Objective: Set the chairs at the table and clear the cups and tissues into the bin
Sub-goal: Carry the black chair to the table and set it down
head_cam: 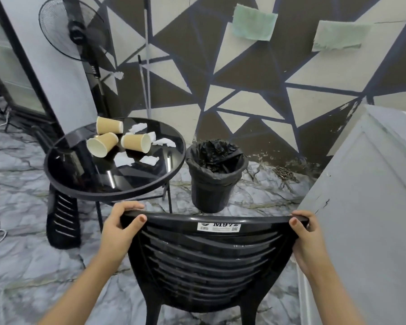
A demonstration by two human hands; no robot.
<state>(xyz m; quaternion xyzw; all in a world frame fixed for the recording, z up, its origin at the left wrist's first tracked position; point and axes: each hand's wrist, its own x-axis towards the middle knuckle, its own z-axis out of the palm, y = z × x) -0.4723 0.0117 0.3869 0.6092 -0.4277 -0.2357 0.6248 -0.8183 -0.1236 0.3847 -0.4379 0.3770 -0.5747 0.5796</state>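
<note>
Head view: three cups (109, 125) on table (80, 191); left hand (120, 227), right hand (306, 233), each grip clamped on chair (204, 249)

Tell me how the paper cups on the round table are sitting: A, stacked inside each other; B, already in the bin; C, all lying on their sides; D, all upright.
C: all three paper cups lie tipped on the glass table among tissues, separate, with open mouths showing.
</note>
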